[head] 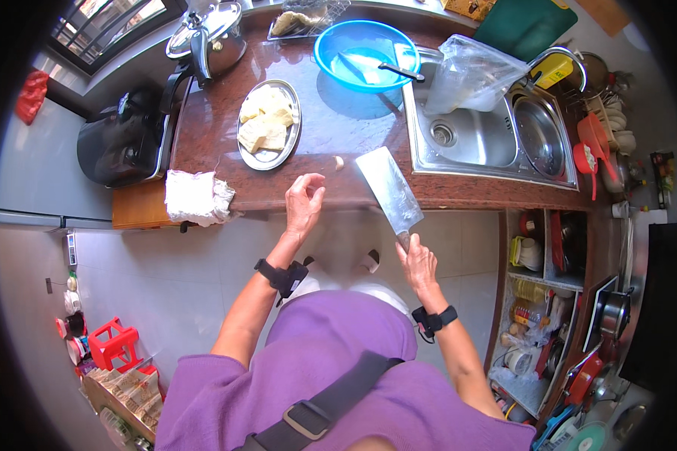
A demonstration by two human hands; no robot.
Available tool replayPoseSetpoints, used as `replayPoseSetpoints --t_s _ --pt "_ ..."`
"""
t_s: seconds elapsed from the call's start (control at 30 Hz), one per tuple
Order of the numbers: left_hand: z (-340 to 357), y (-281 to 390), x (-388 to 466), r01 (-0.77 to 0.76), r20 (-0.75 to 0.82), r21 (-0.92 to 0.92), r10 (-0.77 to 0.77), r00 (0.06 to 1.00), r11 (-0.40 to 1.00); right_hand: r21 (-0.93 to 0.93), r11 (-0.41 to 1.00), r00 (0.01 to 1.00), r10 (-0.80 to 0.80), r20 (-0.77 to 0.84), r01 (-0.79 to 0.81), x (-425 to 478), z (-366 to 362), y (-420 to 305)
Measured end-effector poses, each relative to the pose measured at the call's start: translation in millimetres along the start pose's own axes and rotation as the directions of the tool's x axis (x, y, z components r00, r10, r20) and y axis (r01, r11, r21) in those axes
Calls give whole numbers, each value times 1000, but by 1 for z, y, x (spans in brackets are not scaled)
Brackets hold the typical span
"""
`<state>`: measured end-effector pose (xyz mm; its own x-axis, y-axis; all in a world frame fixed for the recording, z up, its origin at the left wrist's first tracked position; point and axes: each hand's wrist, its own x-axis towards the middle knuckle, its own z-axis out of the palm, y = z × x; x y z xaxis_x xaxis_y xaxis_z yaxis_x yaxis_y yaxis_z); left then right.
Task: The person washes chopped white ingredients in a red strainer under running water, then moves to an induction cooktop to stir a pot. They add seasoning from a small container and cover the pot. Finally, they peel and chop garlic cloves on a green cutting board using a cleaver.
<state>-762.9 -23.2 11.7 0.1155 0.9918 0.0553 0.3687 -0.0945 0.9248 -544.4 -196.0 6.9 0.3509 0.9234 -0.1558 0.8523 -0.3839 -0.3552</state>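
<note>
My right hand [419,264] grips the handle of a cleaver [391,189], its broad blade pointing up and left over the counter's front edge. Near that edge is my left hand [306,204], fingers loosely curled with nothing seen in them. Just beyond it, a garlic clove [339,163] lies on the red-brown stone counter [321,186]. An oval metal plate [267,163] holds several pale yellow pieces of food [265,121]. Farther back stands a blue plastic basin [366,55] with a black-handled knife [401,71] resting across its rim.
At the right is a double steel sink [474,163] with a clear plastic bag [468,76] over it. A pressure cooker [225,53] stands back left, beyond a black appliance [125,141]. A folded white cloth [194,196] lies at the counter's front left corner.
</note>
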Motion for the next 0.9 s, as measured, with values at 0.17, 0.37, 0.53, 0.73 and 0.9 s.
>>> replayPoseSetpoints --t_s 0.17,0.37,0.53,0.73,0.9 --pt "9 -5 15 -46 6 20 46 999 999 119 993 999 24 -28 -21 5 -20 -8" --pt "37 -1 38 -168 -73 214 187 980 962 491 862 977 194 -84 -129 10 -45 -17" --pt "50 -11 51 -227 6 368 241 970 902 332 942 990 85 -111 -44 2 -40 -26" --pt "15 -10 34 -207 24 196 206 978 959 158 984 996 -79 -48 86 -1 -18 -51" --pt "-38 -16 18 -42 -82 46 46 996 998 190 968 972 -130 -193 167 9 -14 -79"
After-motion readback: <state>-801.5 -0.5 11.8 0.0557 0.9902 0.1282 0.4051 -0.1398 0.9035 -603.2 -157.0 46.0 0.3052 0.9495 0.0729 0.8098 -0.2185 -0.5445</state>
